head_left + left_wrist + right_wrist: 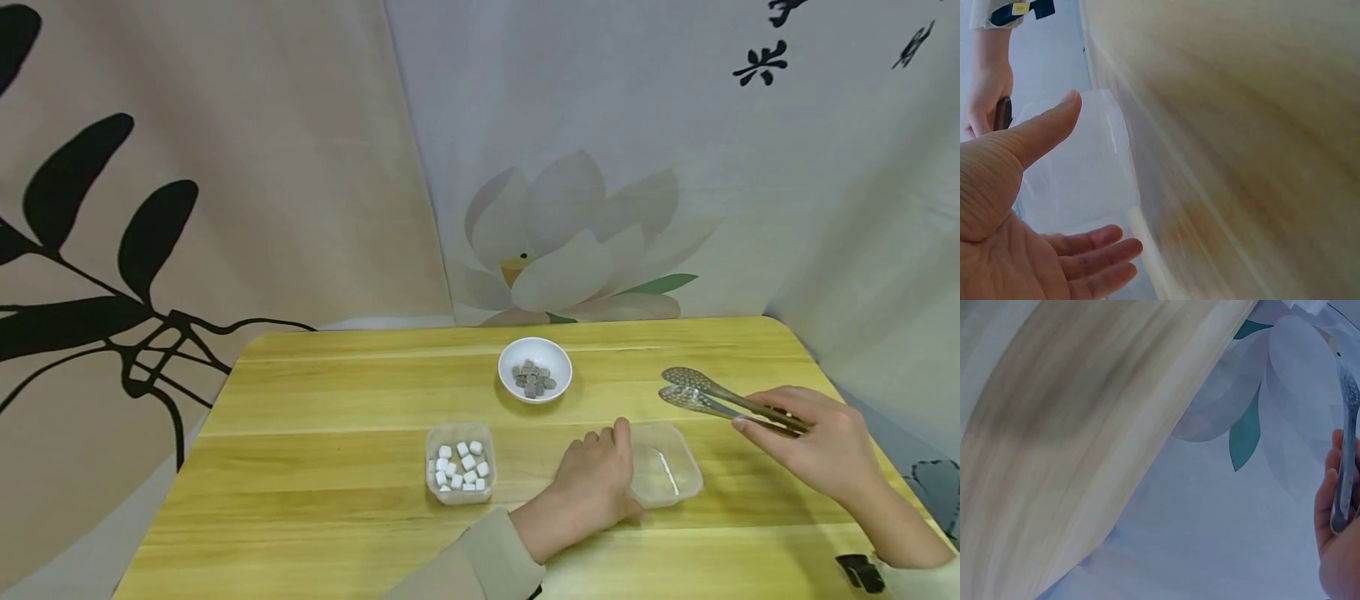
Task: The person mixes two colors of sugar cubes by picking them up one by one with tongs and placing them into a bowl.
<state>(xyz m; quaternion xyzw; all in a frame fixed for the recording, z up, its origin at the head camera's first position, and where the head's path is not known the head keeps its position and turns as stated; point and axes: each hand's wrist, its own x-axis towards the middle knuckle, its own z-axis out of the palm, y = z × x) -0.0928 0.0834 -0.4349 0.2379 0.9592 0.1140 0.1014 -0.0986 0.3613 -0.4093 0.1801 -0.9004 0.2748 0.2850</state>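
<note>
white bowl [534, 350]: grey cubes [531, 381]. left tub [452, 432]: white cubes [468, 462]. clear tub [656, 477]: my left hand [595, 477] alongside, fingers extended, gripping nothing. metal tongs [730, 396], right of it: my right hand [821, 437], fingers curled round them.

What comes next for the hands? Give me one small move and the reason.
Probably bring the tongs toward the bowl: the right hand holds them with tips slightly apart, the bowl holds brown cubes, and the clear box beside the left hand looks empty, so it could receive them.
</note>
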